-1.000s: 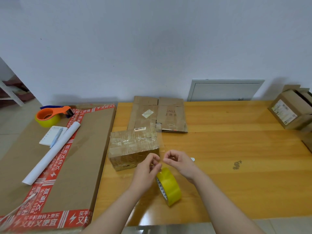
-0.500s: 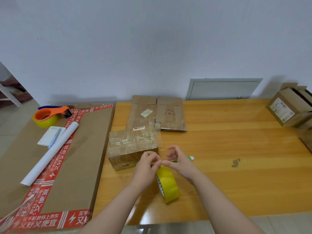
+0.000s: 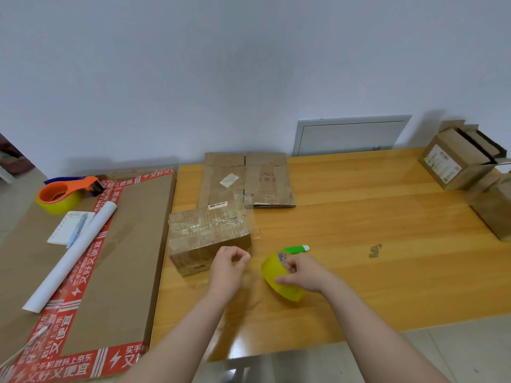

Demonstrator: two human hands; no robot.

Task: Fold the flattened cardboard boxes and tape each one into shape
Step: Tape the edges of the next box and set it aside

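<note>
The taped cardboard box [image 3: 207, 239] sits by the desk's [image 3: 387, 286] left edge, with two flattened cardboard boxes [image 3: 249, 181] behind it at the back edge. Just in front of the box, the left hand [image 3: 228, 269] pinches, fingers curled, the end of a faint clear tape strip [image 3: 255, 273] running to the yellow tape roll [image 3: 269, 270], which the right hand [image 3: 302, 272] grips with curled fingers. A green-and-white stick-shaped tool [image 3: 297, 248] lies just behind the roll. Folded boxes [image 3: 453, 161] stand at the back right corner. Beyond the left edge, a large flat carton [image 3: 124, 244] carries an orange tape dispenser [image 3: 66, 190] and a white paper roll [image 3: 72, 258]
</note>
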